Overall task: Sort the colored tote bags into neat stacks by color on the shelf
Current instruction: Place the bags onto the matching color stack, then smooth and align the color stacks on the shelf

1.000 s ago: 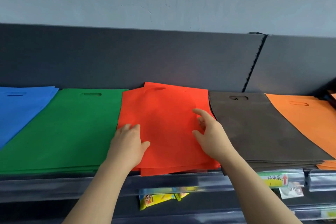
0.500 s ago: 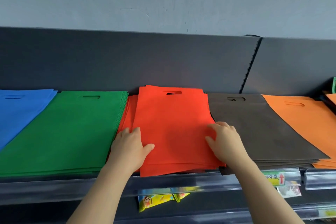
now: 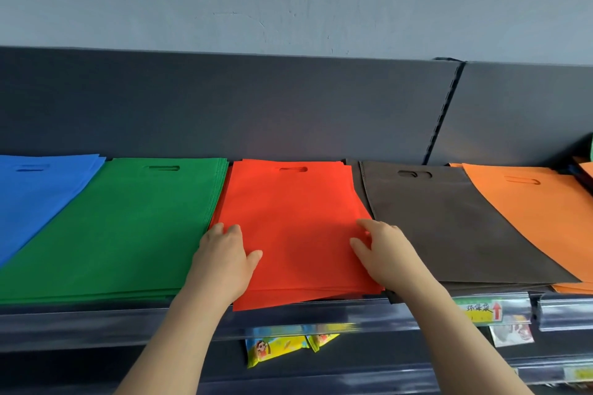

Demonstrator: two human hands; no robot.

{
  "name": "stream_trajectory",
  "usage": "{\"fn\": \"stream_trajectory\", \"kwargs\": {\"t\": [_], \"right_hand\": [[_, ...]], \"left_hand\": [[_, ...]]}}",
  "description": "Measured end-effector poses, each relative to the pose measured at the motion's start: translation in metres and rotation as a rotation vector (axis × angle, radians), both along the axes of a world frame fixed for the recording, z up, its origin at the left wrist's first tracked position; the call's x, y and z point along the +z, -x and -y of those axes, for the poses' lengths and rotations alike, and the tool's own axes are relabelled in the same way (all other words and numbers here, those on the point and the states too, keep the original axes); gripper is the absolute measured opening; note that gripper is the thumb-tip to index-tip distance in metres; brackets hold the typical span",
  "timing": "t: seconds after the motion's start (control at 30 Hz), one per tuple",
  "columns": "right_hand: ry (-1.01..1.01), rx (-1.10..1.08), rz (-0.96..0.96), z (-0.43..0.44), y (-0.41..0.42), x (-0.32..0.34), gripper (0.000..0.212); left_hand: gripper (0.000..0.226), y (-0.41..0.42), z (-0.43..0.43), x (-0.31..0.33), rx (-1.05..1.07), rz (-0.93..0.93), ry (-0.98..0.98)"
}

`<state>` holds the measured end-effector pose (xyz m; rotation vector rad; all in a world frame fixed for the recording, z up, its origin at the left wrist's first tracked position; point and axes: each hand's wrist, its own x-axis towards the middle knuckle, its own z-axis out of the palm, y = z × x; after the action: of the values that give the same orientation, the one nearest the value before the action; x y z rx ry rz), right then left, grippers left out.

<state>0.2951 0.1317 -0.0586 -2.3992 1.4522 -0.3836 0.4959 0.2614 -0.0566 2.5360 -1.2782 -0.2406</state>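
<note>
Red stack (image 3: 295,221) between green stack (image 3: 128,228) and brown stack (image 3: 449,228): our left hand (image 3: 224,263) and right hand (image 3: 383,253) press flat, fingers spread, gripping nothing; thin, limp, slippery fabric, best squared from side edges.

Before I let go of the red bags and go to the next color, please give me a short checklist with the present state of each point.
1. Both hands on the red stack, left hand and right hand: ok.
2. Red front edge behind the shelf rail: not ok, the lowest bags stick out over it.
3. Red stack squared: not ok, edges fan out at the left side and front.
4. Red clear of the green stack: ok.
5. Brown stack apart from the orange stack: not ok, brown overlaps orange.
6. Stray colors inside the red stack: cannot tell.
</note>
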Motion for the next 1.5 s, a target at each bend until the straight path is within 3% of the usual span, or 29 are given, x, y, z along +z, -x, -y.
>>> {"fn": "stream_trajectory", "kwargs": {"t": [0.1,0.3,0.6,1.03,1.5], "right_hand": [[0.013,0.014,-0.042,0.0,0.004,0.001,0.028],[0.103,0.005,0.152,-0.002,0.034,0.012,0.037],[0.253,-0.114,0.179,0.021,0.144,0.025,0.043],[0.272,-0.223,0.067,0.093,0.317,0.023,0.045],[0.276,-0.396,0.047,0.156,0.402,0.016,0.039]], "left_hand": [[0.06,0.001,0.001,-0.001,-0.011,0.038,0.052],[0.05,0.031,0.016,0.013,-0.085,0.083,0.281],[0.035,0.128,0.071,0.034,-0.275,0.088,0.487],[0.04,0.304,0.168,0.031,-0.398,0.046,0.472],[0.042,0.387,0.263,0.026,-0.621,0.01,0.414]]}}
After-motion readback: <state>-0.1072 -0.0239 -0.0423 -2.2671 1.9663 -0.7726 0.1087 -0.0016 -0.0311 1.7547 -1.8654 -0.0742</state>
